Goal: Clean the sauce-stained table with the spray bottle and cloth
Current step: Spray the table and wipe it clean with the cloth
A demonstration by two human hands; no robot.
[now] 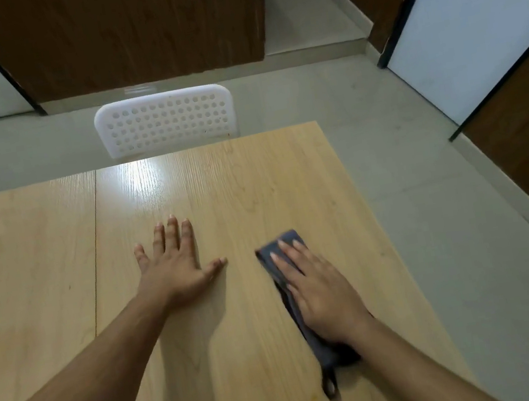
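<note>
Both hands lie flat: left hand (176,266) on tabletop (236,184), right hand (318,288) pressing the soft, limp cloth (288,241), probably best steered under the palm.

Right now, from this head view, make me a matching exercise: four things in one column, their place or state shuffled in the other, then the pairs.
Column one:
1. left hand
2. right hand
3. cloth
4. chair

Column two:
A. white, with a perforated back, beyond the table's far edge
B. dark, flat on the table under a palm
C. spread flat on bare wood
D. pressing down on the dark fabric

Pairs: 1-C, 2-D, 3-B, 4-A
</note>
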